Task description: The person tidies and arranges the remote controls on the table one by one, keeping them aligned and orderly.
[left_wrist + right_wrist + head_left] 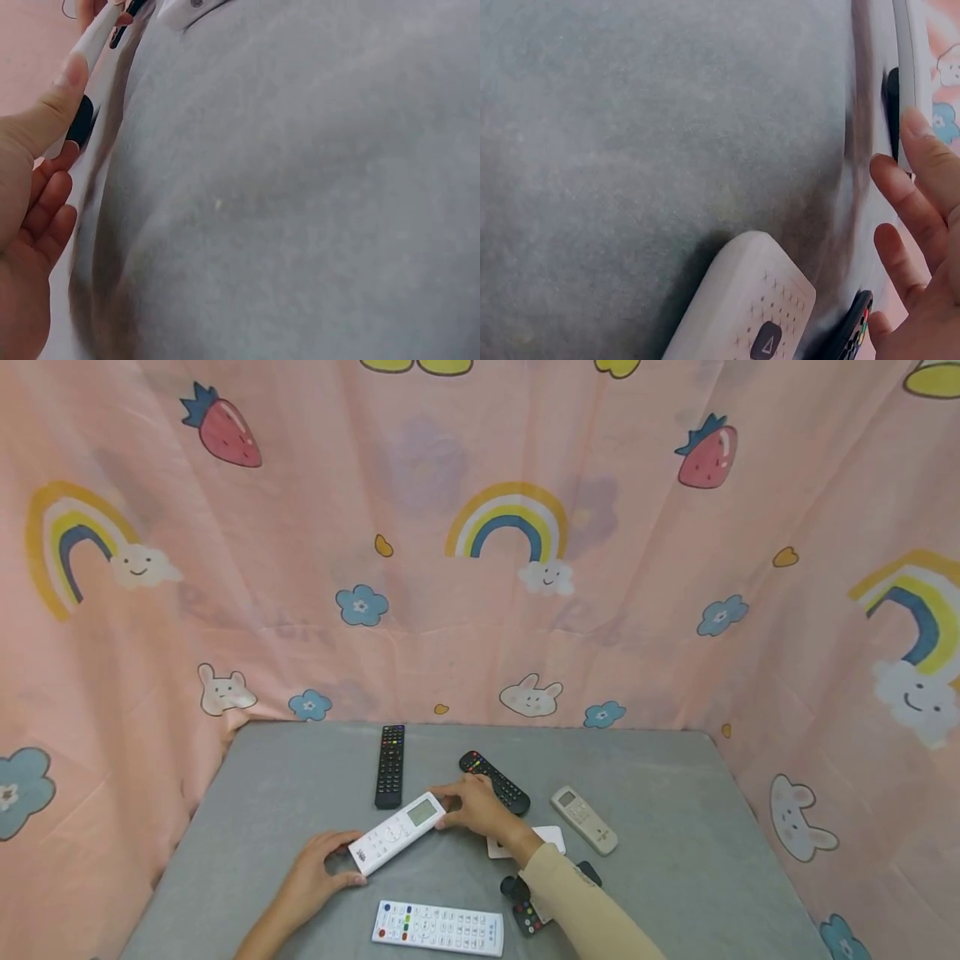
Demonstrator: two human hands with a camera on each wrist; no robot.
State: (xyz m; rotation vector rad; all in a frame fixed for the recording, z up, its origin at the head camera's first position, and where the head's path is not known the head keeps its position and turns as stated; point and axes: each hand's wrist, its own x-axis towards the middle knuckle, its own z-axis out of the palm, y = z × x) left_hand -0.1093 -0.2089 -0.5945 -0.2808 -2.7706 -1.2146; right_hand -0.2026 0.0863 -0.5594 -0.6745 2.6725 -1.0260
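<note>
Several remotes point(584, 820), some half-hidden, neighbour the held remote point(396, 833).

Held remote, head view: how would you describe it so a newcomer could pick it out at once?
Start at the grey table below the pink cloth. Left of the table's middle, between the leftmost black remote and the nearer white remote with coloured buttons, slants the held remote, white with a grey screen. It alone has the left grip and right grip at its ends.

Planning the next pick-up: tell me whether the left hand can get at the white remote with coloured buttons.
Probably yes: the coloured-button remote lies nearby, uncovered, though the left hand would first need to release the held white remote.
</note>
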